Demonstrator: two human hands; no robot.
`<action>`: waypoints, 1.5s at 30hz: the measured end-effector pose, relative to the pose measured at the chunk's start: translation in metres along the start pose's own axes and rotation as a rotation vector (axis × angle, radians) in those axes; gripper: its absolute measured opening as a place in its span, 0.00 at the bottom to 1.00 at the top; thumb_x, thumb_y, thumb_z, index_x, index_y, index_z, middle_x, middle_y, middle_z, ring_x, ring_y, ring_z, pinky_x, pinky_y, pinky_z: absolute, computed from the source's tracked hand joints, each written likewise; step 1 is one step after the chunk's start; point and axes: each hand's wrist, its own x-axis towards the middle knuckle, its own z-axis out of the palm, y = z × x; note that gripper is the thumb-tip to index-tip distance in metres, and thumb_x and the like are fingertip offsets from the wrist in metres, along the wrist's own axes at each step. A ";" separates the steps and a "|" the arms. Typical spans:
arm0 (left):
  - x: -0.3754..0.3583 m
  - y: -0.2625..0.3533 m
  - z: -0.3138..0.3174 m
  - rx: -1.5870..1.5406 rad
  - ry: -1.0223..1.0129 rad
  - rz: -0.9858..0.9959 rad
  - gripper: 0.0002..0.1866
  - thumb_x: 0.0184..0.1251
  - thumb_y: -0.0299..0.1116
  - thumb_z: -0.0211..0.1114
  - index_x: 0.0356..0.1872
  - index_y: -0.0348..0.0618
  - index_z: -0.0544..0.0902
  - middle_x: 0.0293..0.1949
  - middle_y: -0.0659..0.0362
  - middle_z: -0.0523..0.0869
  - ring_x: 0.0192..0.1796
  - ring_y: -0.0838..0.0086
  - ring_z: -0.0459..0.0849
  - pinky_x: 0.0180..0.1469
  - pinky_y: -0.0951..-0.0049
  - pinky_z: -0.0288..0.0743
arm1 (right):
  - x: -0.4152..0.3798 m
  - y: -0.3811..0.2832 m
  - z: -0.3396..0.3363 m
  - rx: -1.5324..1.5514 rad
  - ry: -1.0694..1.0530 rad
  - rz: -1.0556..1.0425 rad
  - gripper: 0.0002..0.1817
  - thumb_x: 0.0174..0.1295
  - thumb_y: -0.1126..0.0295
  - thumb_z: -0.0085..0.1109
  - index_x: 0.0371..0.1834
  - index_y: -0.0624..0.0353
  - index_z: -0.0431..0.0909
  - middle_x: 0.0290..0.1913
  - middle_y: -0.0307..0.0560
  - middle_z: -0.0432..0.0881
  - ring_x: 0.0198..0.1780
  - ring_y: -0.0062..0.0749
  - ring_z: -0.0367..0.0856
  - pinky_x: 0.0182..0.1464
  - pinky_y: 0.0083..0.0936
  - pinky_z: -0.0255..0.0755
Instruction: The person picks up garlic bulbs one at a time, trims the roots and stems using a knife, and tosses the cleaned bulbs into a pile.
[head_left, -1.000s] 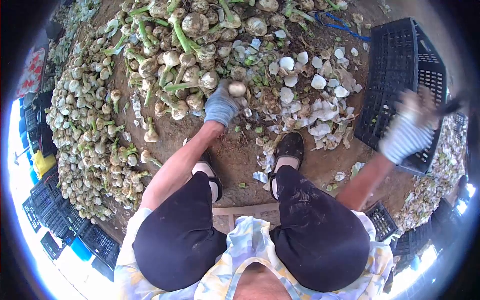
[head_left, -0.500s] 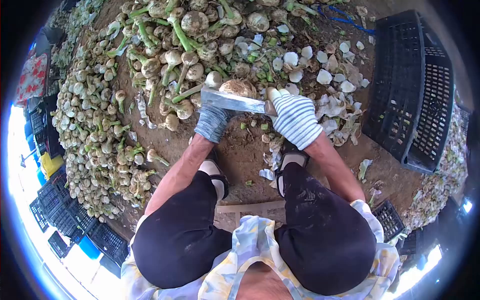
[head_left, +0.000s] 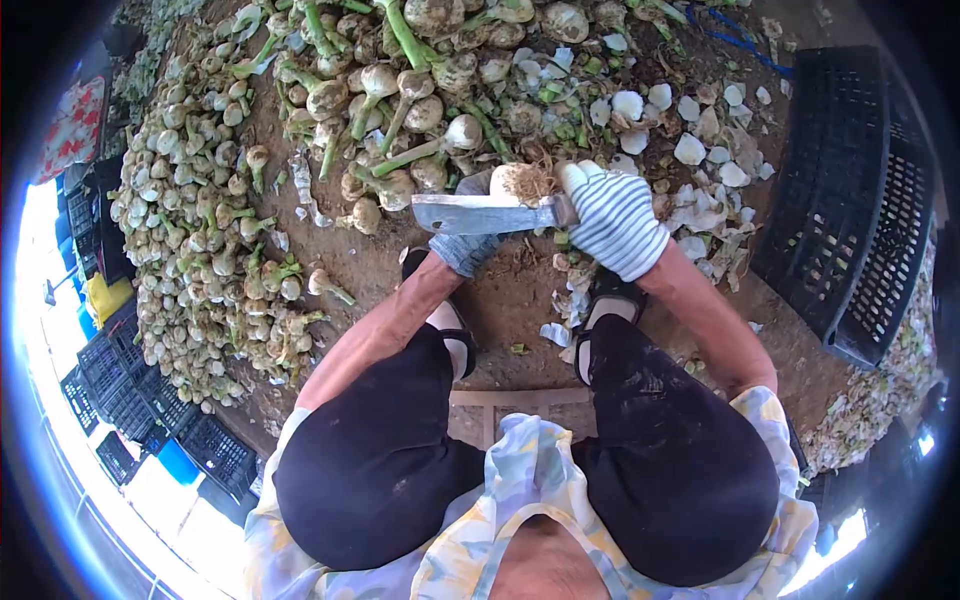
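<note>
My right hand [head_left: 617, 222], in a white glove with dark stripes, is closed around the short handle of a broad-bladed knife [head_left: 478, 218]. The blade points left, nearly level, and passes in front of my left hand [head_left: 466, 252]. That hand wears a grey glove, and the blade covers most of its fingers. Just above the blade, a garlic bulb [head_left: 520, 182] with brown roots sits in my left hand, its roots turned to the right. Beyond the hands lies a heap of garlic bulbs [head_left: 424, 113], several with thick green stalks attached.
Another large pile of trimmed bulbs [head_left: 190, 230] spreads along the left. White root-end slices and peelings [head_left: 690, 150] litter the ground ahead and to the right. A black plastic crate [head_left: 840, 200] stands at the right. More crates [head_left: 215, 450] are at the lower left.
The view has shifted slightly. The knife has gone from slanting down to the right to nearly level. The bulb has turned, its roots now facing more to the right.
</note>
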 end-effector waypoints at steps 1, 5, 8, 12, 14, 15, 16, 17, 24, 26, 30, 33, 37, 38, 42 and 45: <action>0.000 -0.001 0.003 0.018 0.017 0.083 0.18 0.59 0.32 0.62 0.49 0.36 0.75 0.42 0.56 0.82 0.43 0.75 0.81 0.46 0.74 0.77 | 0.001 0.000 -0.001 -0.011 0.012 -0.014 0.06 0.51 0.71 0.53 0.29 0.60 0.70 0.21 0.53 0.73 0.21 0.46 0.74 0.22 0.36 0.67; 0.004 -0.009 0.000 0.224 0.080 0.096 0.17 0.64 0.34 0.56 0.49 0.33 0.74 0.43 0.54 0.82 0.43 0.70 0.82 0.47 0.70 0.78 | 0.000 0.016 0.004 0.082 0.063 0.065 0.06 0.50 0.72 0.52 0.29 0.62 0.72 0.20 0.54 0.74 0.21 0.47 0.76 0.24 0.39 0.70; -0.014 0.041 0.021 0.196 -0.073 0.312 0.12 0.65 0.31 0.53 0.43 0.35 0.78 0.34 0.54 0.85 0.35 0.68 0.85 0.40 0.71 0.81 | -0.020 0.074 0.002 0.030 -0.078 0.536 0.07 0.53 0.75 0.53 0.35 0.65 0.76 0.27 0.58 0.80 0.27 0.45 0.80 0.27 0.33 0.73; 0.008 0.050 0.026 0.443 0.056 0.251 0.16 0.52 0.25 0.65 0.44 0.39 0.79 0.34 0.56 0.85 0.39 0.72 0.84 0.42 0.73 0.78 | -0.050 0.066 0.007 0.781 0.320 0.670 0.15 0.55 0.73 0.58 0.46 0.66 0.76 0.32 0.44 0.83 0.33 0.22 0.79 0.35 0.23 0.74; 0.013 0.044 0.028 1.327 -0.022 0.180 0.19 0.46 0.22 0.66 0.44 0.42 0.79 0.31 0.55 0.84 0.37 0.69 0.83 0.40 0.73 0.77 | -0.028 0.004 -0.020 0.998 0.077 0.566 0.23 0.52 0.68 0.64 0.49 0.69 0.73 0.38 0.50 0.83 0.40 0.28 0.82 0.42 0.24 0.76; 0.011 0.039 0.032 1.398 -0.060 0.212 0.21 0.43 0.20 0.65 0.44 0.44 0.79 0.31 0.53 0.82 0.37 0.67 0.83 0.40 0.72 0.76 | -0.018 -0.020 -0.027 1.255 -0.024 0.521 0.24 0.51 0.67 0.65 0.48 0.70 0.73 0.38 0.49 0.83 0.39 0.29 0.81 0.42 0.24 0.76; 0.011 0.034 0.032 1.397 -0.062 0.214 0.21 0.43 0.20 0.65 0.44 0.44 0.79 0.31 0.53 0.82 0.37 0.67 0.83 0.40 0.72 0.76 | -0.024 -0.019 0.013 1.025 0.093 0.407 0.21 0.51 0.66 0.65 0.45 0.67 0.75 0.37 0.48 0.83 0.38 0.27 0.81 0.40 0.24 0.76; 0.010 0.028 0.027 1.116 0.037 0.279 0.21 0.43 0.22 0.66 0.44 0.43 0.79 0.32 0.53 0.83 0.37 0.68 0.82 0.41 0.72 0.76 | -0.020 -0.017 0.023 1.275 0.080 0.477 0.19 0.52 0.65 0.64 0.44 0.65 0.76 0.34 0.45 0.82 0.32 0.24 0.79 0.35 0.21 0.75; 0.005 0.027 0.036 -0.226 0.271 -0.175 0.21 0.51 0.28 0.70 0.46 0.34 0.76 0.40 0.57 0.83 0.41 0.75 0.81 0.45 0.76 0.77 | -0.016 -0.009 0.012 1.657 -0.083 0.781 0.22 0.58 0.49 0.57 0.36 0.60 0.79 0.22 0.35 0.78 0.13 0.13 0.67 0.13 0.13 0.61; 0.010 0.026 0.027 -0.139 0.283 -0.132 0.18 0.51 0.28 0.69 0.44 0.36 0.78 0.39 0.57 0.83 0.39 0.75 0.81 0.46 0.77 0.75 | -0.014 -0.006 0.019 1.432 -0.050 0.745 0.21 0.56 0.55 0.57 0.42 0.64 0.77 0.27 0.45 0.83 0.19 0.21 0.74 0.22 0.19 0.70; 0.011 0.006 0.001 0.627 0.212 0.121 0.15 0.54 0.28 0.68 0.43 0.39 0.78 0.37 0.60 0.82 0.39 0.71 0.80 0.49 0.74 0.74 | -0.009 0.000 -0.012 0.288 0.116 0.268 0.18 0.52 0.66 0.59 0.46 0.58 0.75 0.29 0.59 0.81 0.24 0.40 0.80 0.27 0.28 0.73; 0.016 -0.028 -0.009 0.215 0.196 0.206 0.20 0.55 0.27 0.65 0.49 0.38 0.73 0.41 0.58 0.79 0.42 0.68 0.79 0.52 0.73 0.72 | 0.010 -0.003 -0.015 0.067 -0.012 0.209 0.12 0.52 0.70 0.56 0.40 0.58 0.75 0.25 0.55 0.78 0.25 0.44 0.80 0.27 0.33 0.73; 0.016 0.013 -0.005 0.699 0.350 0.455 0.16 0.49 0.29 0.67 0.41 0.36 0.78 0.39 0.53 0.79 0.41 0.64 0.79 0.46 0.71 0.74 | -0.014 0.045 0.012 0.173 -0.151 0.371 0.13 0.51 0.72 0.58 0.42 0.62 0.75 0.27 0.53 0.81 0.27 0.41 0.81 0.31 0.34 0.74; 0.012 0.016 -0.010 0.704 0.362 0.444 0.16 0.49 0.29 0.67 0.41 0.36 0.78 0.39 0.53 0.79 0.41 0.64 0.79 0.46 0.71 0.74 | -0.025 0.053 0.010 0.114 -0.275 0.490 0.15 0.50 0.75 0.59 0.43 0.61 0.76 0.29 0.52 0.82 0.30 0.36 0.81 0.33 0.30 0.75; -0.014 0.053 -0.038 0.952 0.403 0.374 0.13 0.48 0.28 0.68 0.36 0.35 0.80 0.38 0.52 0.80 0.39 0.64 0.81 0.42 0.72 0.73 | -0.101 0.128 0.089 1.063 0.267 0.903 0.18 0.53 0.74 0.59 0.48 0.68 0.73 0.35 0.49 0.83 0.33 0.24 0.80 0.35 0.21 0.72; -0.059 0.033 -0.097 1.161 0.652 0.216 0.18 0.48 0.33 0.67 0.41 0.38 0.80 0.41 0.47 0.78 0.41 0.58 0.79 0.42 0.68 0.74 | -0.071 0.097 0.071 0.968 0.229 0.776 0.18 0.54 0.75 0.59 0.48 0.69 0.73 0.37 0.49 0.83 0.33 0.22 0.79 0.35 0.19 0.72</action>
